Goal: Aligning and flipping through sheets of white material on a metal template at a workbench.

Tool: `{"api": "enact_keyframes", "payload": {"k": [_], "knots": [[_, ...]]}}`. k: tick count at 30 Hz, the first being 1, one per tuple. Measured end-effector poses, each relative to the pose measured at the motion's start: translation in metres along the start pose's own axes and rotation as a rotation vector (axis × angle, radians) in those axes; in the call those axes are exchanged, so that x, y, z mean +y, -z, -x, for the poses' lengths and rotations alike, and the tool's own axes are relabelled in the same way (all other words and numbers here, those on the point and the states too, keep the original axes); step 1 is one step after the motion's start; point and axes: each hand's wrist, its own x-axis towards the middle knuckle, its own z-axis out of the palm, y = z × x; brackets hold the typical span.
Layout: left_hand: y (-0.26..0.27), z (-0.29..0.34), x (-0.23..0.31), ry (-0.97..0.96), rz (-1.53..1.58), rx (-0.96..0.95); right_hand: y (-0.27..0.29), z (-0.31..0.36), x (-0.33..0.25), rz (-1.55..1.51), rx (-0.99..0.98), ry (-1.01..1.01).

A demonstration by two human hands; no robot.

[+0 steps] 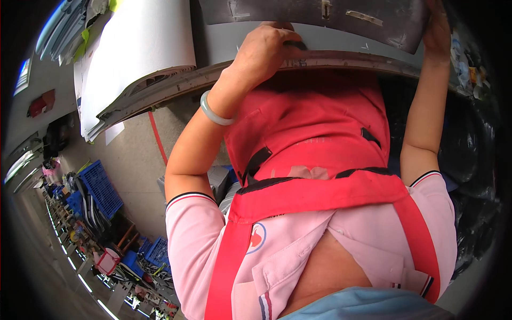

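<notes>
The dark slotted template point(293, 10) spans the far side of the worktable point(341, 60), a strip of grey sheet point(341, 41) showing between their near edges. Over that strip, the left hand point(265, 49) has its fingers curled around a small dark object point(296, 46). The right hand point(438, 34) is at the template's right edge; its finger state cannot be told. White sheets point(140, 40) fill the table's left end.
</notes>
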Motion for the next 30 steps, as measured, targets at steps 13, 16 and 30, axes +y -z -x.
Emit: {"api": "enact_keyframes", "payload": {"k": [13,16,30], "knots": [[0.009,-0.004,-0.003,-0.108,-0.074,-0.067,0.006,0.006,0.019,-0.103,0.150,-0.164],[0.011,-0.005,-0.006,-0.161,-0.074,-0.057,0.002,0.007,0.019,-0.138,0.128,-0.198],[-0.050,-0.032,0.020,-0.109,0.017,0.085,-0.002,0.012,0.012,-0.184,0.230,-0.239]]}}
